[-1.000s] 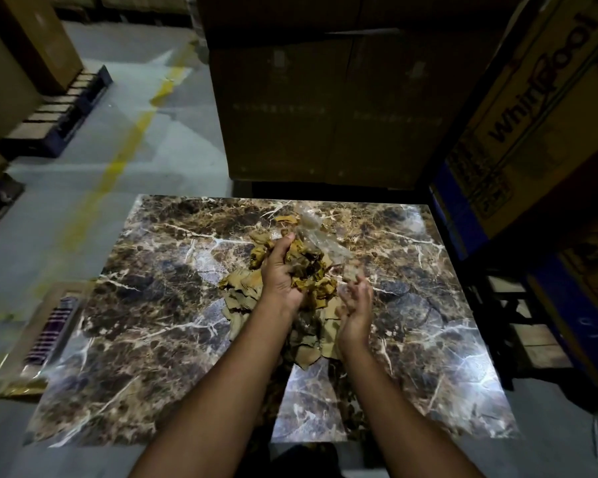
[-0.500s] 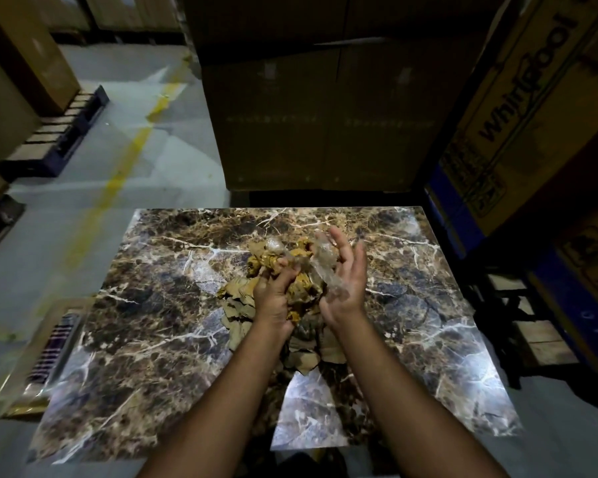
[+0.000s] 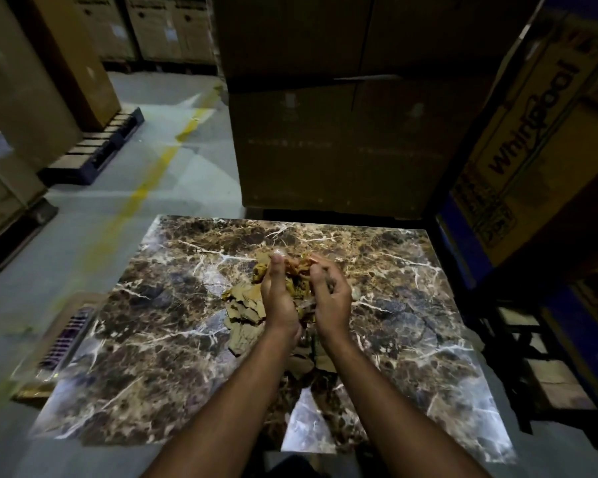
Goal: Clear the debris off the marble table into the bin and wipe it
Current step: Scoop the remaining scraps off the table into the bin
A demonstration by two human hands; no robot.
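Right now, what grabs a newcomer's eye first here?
Two bare hands, left hand and right hand, cupped together around a clump of brown cardboard scraps mid-table. The glossy marble table stands out against the dim warehouse, with more scraps lying beside the left hand. A Whirlpool carton looms right.

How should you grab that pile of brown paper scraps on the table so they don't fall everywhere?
Scoop the pile of scraps from both flanks, low at the tabletop. It is loose, flat torn pieces, so pinching from above would lift only a few. The left hand and right hand are already cupped facing each other around the far part; the nearer pieces by the wrists need a second scoop on the marble table.
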